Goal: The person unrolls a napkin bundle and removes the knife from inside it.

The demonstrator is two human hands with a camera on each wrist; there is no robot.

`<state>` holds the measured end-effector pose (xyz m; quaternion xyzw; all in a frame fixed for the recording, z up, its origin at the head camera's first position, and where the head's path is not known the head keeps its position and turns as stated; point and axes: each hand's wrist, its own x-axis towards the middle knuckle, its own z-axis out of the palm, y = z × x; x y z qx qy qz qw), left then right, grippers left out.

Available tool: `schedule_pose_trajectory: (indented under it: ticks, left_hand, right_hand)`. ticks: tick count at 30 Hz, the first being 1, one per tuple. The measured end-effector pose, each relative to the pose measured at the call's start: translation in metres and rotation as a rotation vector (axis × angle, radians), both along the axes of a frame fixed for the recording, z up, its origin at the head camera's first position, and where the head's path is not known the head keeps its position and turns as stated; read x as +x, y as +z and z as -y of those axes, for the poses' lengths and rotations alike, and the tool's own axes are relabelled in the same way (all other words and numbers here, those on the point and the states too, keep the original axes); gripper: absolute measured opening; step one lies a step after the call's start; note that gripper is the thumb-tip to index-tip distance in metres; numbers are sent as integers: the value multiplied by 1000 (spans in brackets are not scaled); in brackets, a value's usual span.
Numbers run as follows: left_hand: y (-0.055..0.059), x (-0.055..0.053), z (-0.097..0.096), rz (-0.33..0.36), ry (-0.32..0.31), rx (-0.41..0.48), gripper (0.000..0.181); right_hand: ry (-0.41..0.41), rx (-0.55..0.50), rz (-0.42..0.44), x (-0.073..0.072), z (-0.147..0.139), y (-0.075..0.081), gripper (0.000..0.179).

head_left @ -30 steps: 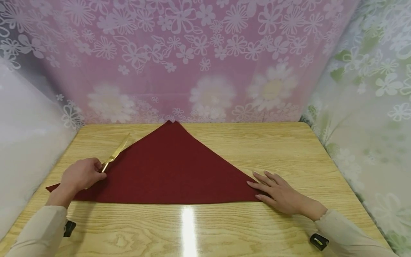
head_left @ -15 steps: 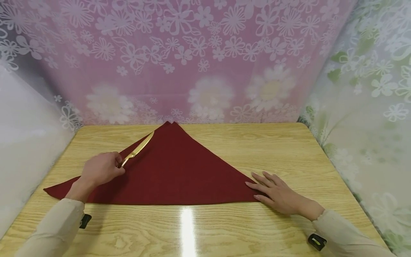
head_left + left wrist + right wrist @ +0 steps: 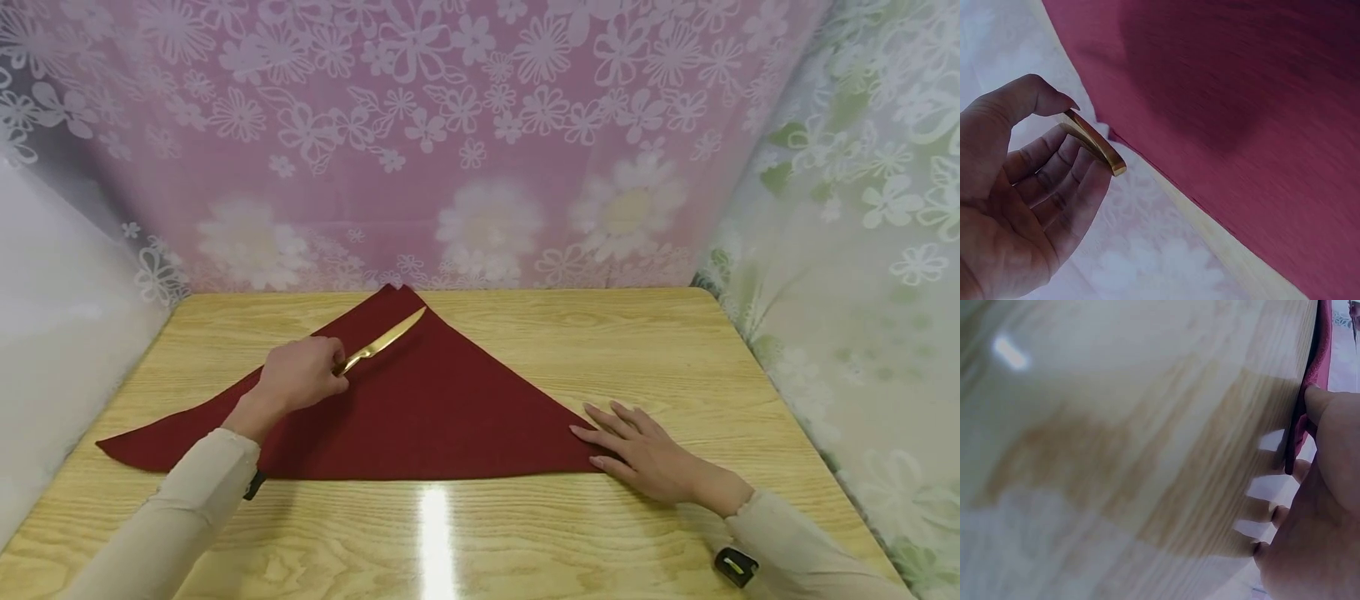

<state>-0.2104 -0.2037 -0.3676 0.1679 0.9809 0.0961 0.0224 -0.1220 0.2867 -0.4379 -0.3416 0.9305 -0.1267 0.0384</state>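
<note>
A dark red cloth (image 3: 435, 400), folded into a triangle, lies on the wooden table with its peak at the back edge. Above its left half my left hand (image 3: 303, 371) pinches a gold table knife (image 3: 386, 337) by the handle, blade pointing to the back right. In the left wrist view the thumb and fingertips hold the knife handle (image 3: 1100, 144), and the cloth lies beyond. My right hand (image 3: 648, 454) rests spread at the cloth's right corner, fingertips on it. The right wrist view shows its thumb and fingers along the cloth's edge (image 3: 1319, 359).
The wooden table (image 3: 600, 333) extends around the cloth, with a bright reflection near the front. A pink flowered curtain (image 3: 337, 200) hangs behind the table, and pale flowered sheets stand at left and right.
My left hand has carried the knife to the right and slightly back, from the cloth's left edge to over its middle. The right hand stays at the right corner.
</note>
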Motion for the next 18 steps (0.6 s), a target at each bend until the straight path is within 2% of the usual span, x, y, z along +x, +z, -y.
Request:
schedule_pose_trajectory:
  ticks: [9,18]
  left_hand:
    - [-1,-24,-54,-1,-41,-54,17]
    - [-9,-40,-101,-20,-98,-49,11]
  right_hand:
    - [-12,-15,19,1,0,0,45]
    - [-11,-10,22,1,1,0,45]
